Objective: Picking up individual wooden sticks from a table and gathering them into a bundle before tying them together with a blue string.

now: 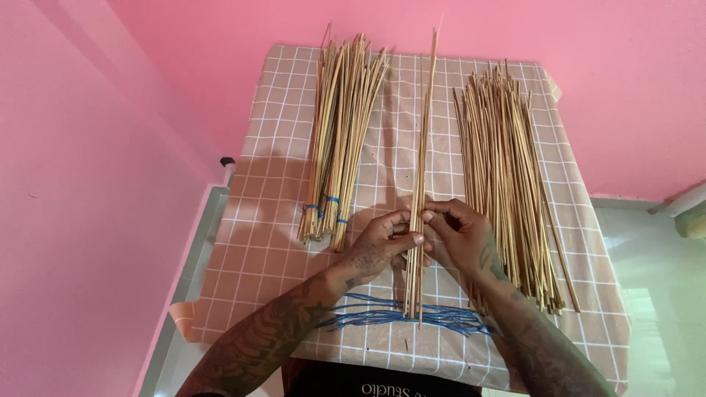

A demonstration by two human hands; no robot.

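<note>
Both hands closed around a slim bunch of long pale bamboo sticks [421, 169] at the middle of the surface [279, 191], which wears a tan cloth with a white grid. Left hand [379, 246] pinching the bunch from its own side, thumb and fingertips pressed together on it; right hand [460, 235] gripping from the other side, fingertips meeting the left's. Bunch lying lengthwise, far end toward the pink wall [184, 59], near end over a loose heap of blue strings [397, 316]. Left of the hands, bundled sticks bound with blue ties [340, 132]. To the right, a larger loose pile of sticks [507, 176], possibly brushing the right wrist, hard to tell.
</note>
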